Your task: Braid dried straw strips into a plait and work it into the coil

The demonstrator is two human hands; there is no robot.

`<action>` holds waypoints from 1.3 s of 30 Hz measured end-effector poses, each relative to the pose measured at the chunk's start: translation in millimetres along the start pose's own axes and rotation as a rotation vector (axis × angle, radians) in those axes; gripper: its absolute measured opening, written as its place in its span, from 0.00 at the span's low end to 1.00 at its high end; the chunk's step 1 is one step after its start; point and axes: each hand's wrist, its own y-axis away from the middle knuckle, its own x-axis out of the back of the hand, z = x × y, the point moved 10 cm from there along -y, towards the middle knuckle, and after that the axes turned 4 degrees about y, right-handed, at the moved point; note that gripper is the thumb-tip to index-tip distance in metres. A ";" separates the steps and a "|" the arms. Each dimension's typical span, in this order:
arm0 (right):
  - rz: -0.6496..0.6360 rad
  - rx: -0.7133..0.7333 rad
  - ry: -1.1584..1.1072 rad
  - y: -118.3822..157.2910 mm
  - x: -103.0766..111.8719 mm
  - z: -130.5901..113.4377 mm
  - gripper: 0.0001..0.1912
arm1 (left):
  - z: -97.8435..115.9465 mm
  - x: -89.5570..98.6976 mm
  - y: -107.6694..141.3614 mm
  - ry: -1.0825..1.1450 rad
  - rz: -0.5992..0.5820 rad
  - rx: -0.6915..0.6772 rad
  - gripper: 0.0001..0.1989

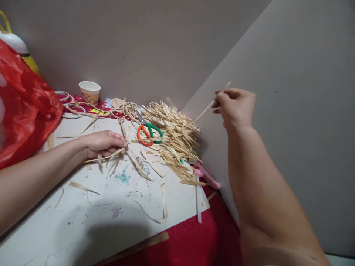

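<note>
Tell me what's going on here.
A person is working with dried, straw-coloured strips at a white board. The left hand pinches the lower end of a thin braid, with loose strip ends sticking out around the fingers. The right hand is raised in front of the wall, pinching a single strip. Between the hands lie a heap of strips and scissors with orange and green handles.

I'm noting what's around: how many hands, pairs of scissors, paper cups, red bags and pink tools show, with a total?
Hands, left and right: 2
Scissors: 1 pair
Paper cup: 1
Red bag: 1
Pink tool: 1
Total: 6
</note>
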 end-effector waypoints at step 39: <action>-0.892 0.441 0.747 186.8 -157.9 15.1 0.09 | 1.2 1.3 -2.2 -0.034 0.030 -0.013 0.05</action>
